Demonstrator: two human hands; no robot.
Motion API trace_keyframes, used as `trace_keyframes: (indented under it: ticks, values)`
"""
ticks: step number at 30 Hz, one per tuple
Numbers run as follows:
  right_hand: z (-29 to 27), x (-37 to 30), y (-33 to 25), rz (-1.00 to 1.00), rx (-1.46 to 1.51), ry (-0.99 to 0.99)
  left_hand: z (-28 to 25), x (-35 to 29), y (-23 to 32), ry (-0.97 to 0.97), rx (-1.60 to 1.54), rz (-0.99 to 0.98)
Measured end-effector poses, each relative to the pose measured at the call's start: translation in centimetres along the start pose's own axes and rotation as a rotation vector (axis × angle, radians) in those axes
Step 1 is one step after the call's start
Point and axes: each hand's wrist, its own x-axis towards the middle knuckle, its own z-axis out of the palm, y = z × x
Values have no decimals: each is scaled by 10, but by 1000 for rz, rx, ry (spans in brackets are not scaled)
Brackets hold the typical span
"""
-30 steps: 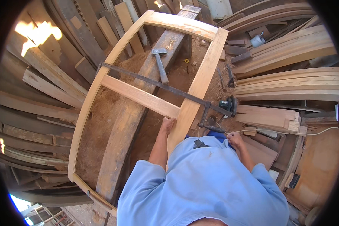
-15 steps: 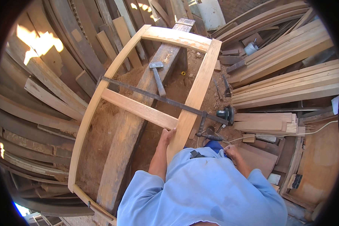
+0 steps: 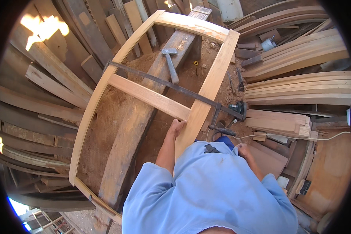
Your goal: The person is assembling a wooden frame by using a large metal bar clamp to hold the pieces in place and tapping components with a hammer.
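Note:
My left hand (image 3: 176, 128) is closed at the inner edge of a pale wooden frame (image 3: 213, 80), just below where its crossbar (image 3: 152, 96) meets the right side; its fingertips are partly hidden. A long metal bar clamp (image 3: 163, 82) spans the frame above the crossbar, its handle (image 3: 223, 130) hanging off the right side. Beside my waist, at the edge of the blue shirt, my right hand (image 3: 243, 150) has curled fingers; what they hold is hidden. A hammer (image 3: 171, 65) lies on the thick beam (image 3: 128, 150) under the frame.
A green and black power tool (image 3: 239, 109) stands right of the clamp's end, with a pale cable (image 3: 284, 137) running right. Stacked boards (image 3: 300, 87) line the right side. Planks (image 3: 58, 85) lean along the left. Sawdust (image 3: 105, 113) covers the ground.
The whole view has shifted slightly, moving the frame's upper part up and right. My left hand's fingers have drawn back off the frame's face toward its inner edge. My right hand stays by my waist.

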Motion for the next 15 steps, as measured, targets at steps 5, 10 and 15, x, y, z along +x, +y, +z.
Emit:
trace_keyframes:
  ticks: [5, 10, 15]
  values:
    - [1, -6, -18, -18, -34, -40, -4, 18, -31, 32, -214, 72]
    - [-3, -3, -20, -49, -113, -40, -9, 30, -42, -212, -569, -14]
    - [1, 3, -13, -71, -85, -51, -2, 32, -47, -228, -854, -106]
